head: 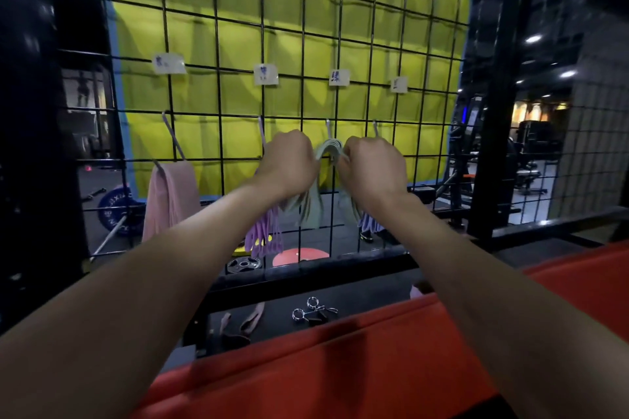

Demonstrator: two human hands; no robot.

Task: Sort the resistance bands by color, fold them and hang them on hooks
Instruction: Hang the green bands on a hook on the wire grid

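A bundle of pale green resistance bands (327, 148) arches over the third hook on the black wire grid (218, 92). My left hand (289, 160) and my right hand (372, 165) each grip one side of the bundle, whose ends (311, 206) dangle below. Pink bands (172, 197) hang folded on the first hook at the left. Purple bands (263, 238) hang under my left wrist from the second hook. Lilac-blue bands (371, 223) show below my right wrist. Several paper labels (265, 74) are clipped above the hooks.
A red padded bench (340, 367) lies close in front of me. On the dark ledge behind it lie pink straps (252, 316) and metal spring collars (311, 309). Weight plates (117, 207) and an orange disc (299, 257) lie beyond the grid.
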